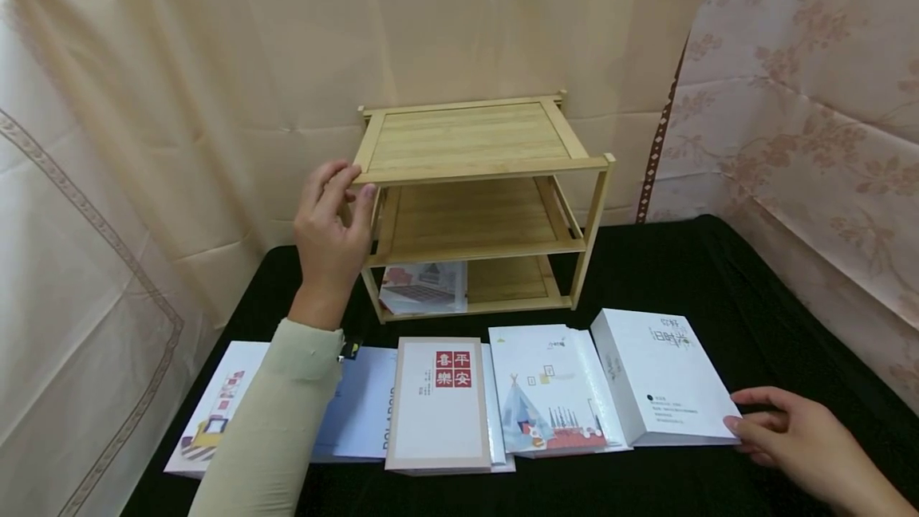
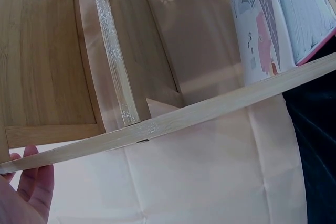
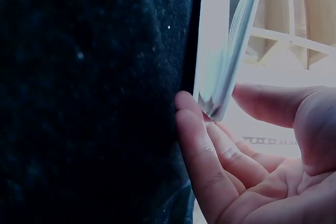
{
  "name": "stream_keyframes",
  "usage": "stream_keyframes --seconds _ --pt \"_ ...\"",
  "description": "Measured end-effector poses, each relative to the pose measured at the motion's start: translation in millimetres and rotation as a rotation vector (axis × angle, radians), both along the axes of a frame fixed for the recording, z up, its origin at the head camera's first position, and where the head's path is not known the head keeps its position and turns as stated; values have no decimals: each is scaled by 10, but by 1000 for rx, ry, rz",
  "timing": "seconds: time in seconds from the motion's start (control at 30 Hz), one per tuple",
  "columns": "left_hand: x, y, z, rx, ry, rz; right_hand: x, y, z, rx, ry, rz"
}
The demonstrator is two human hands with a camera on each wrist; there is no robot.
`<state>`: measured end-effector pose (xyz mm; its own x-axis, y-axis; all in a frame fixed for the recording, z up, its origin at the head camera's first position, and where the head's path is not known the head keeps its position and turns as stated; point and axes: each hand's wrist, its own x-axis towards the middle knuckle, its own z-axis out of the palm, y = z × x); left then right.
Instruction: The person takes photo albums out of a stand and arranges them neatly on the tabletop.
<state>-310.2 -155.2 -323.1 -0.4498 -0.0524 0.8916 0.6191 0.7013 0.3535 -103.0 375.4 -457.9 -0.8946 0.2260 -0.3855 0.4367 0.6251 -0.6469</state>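
A three-tier wooden shelf [image 1: 474, 138] stands at the back of the black-covered table. My left hand [image 1: 333, 218] holds its top front-left corner, with fingertips around the post in the left wrist view. On the bottom tier lies a patterned photo album [image 1: 424, 287], its page edges visible in the left wrist view. At the right end of the front row is a thick white photo album [image 1: 668, 377]. My right hand [image 1: 797, 437] pinches this album's near right corner, thumb above and fingers below; the right wrist view shows the album's page edges [image 3: 239, 30] beside the thumb.
Several more albums lie in the row: one with red characters [image 1: 439, 413], one with a tent picture [image 1: 549, 389], a blue one [image 1: 355, 405] and one at far left [image 1: 215, 405], partly behind the left sleeve. Beige curtain [image 1: 287, 38] hangs behind the shelf.
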Motion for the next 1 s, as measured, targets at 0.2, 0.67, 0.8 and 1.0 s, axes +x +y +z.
stream_keyframes --seconds 0.2,0.67,0.8,1.0 --pt "12 -8 -5 -1 -4 -1 -20 12 17 31 0 24" --pt "6 4 12 1 -10 -2 -180 -69 235 392 51 224" --pt "10 2 16 0 -13 5 -270 -203 412 466 132 266" --pt "19 14 14 4 -16 7 -367 -551 584 460 264 309"
